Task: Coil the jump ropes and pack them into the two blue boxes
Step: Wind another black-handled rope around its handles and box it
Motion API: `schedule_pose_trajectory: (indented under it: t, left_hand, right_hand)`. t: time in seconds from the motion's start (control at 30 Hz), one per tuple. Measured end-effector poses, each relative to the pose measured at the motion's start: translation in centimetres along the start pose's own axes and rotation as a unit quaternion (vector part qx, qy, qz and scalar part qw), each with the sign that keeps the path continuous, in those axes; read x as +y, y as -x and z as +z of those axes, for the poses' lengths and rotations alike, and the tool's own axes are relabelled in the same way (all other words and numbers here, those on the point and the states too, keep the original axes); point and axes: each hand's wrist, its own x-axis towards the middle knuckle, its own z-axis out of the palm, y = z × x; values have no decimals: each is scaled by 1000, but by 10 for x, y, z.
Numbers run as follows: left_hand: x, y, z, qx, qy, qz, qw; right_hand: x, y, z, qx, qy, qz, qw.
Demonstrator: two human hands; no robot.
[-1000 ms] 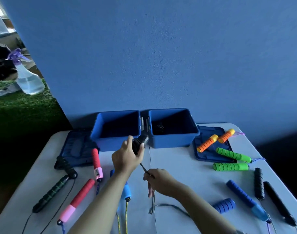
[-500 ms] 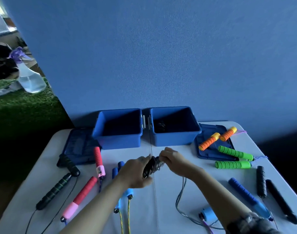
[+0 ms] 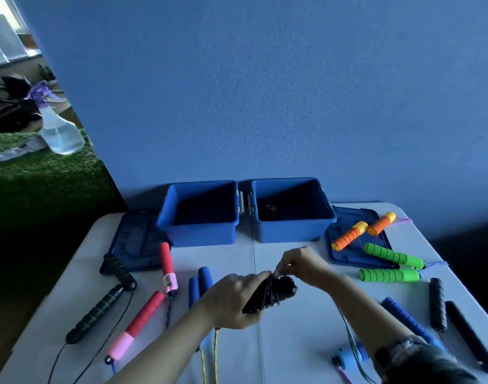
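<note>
My left hand point(image 3: 231, 300) grips a pair of black jump-rope handles point(image 3: 267, 293) over the middle of the white table point(image 3: 292, 342). Thin dark cord is wound round them. My right hand point(image 3: 301, 266) pinches that cord just above the handles. Two open blue boxes stand side by side at the back: the left box point(image 3: 201, 236) looks empty, the right box point(image 3: 292, 235) has something small and dark inside. The cord's free end trails down under my right forearm.
Two blue lids point(image 3: 134, 239) point(image 3: 353, 253) lie beside the boxes. On the left lie dark green-striped handles point(image 3: 98, 311), red-pink handles point(image 3: 143, 320) and blue handles point(image 3: 199, 281). On the right are orange point(image 3: 362, 231), green point(image 3: 389, 266), blue point(image 3: 406, 320) and black handles point(image 3: 438, 303).
The left hand dropped from near the boxes to mid-table with the black handles. The right hand came up from the table to the handles, and more cord is wound round them.
</note>
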Motion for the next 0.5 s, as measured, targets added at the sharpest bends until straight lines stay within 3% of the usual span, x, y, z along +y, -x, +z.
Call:
schedule_pose_trajectory:
  t: [0.27,0.5]
  left_hand:
    - [-8,-1,-8,33,-10,33,999]
    - [-13,1,-4,58,-4,31,998]
  right_hand:
    - [0,7,2,25,58,-34,997]
    - [20,11,6,106,130,-102,981]
